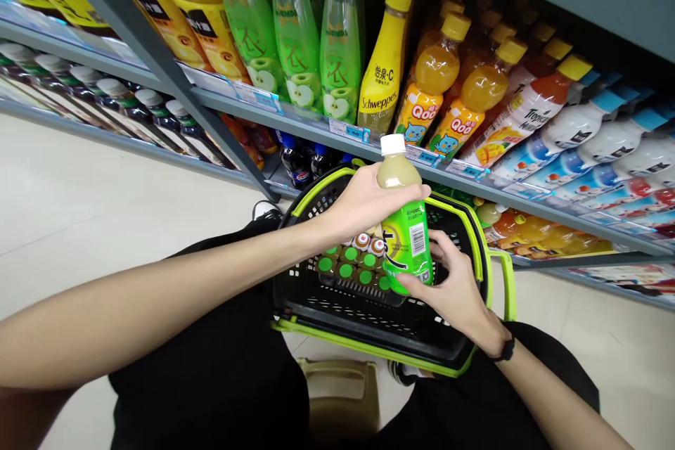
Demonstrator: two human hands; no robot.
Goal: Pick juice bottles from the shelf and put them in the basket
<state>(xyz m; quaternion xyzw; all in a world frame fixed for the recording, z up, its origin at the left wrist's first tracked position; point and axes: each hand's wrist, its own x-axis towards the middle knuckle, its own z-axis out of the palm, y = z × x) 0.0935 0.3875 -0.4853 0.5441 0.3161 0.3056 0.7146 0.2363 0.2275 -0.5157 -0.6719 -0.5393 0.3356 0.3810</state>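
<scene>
A juice bottle [403,225] with a white cap and a green label is held between both hands, tilted a little, above a shopping basket. My left hand [369,198] is wrapped round its upper part, the thumb lying across the front. Lower down, my right hand [458,288] grips the bottle near its base, with the thumb in front and fingers behind. Part of the label's barcode faces up. The black basket [342,323] has lime-green rims and holds a pack of small bottles with green caps [345,271] and some white-and-red tops [369,242].
Shelves of drinks run along the far side, with Mirinda bottles [295,49], a yellow Schweppes bottle [384,63] and Qoo bottles [429,84]. The shelf edge [311,128] is just beyond the basket. A beige stool [342,394] stands between the person's legs on a pale floor.
</scene>
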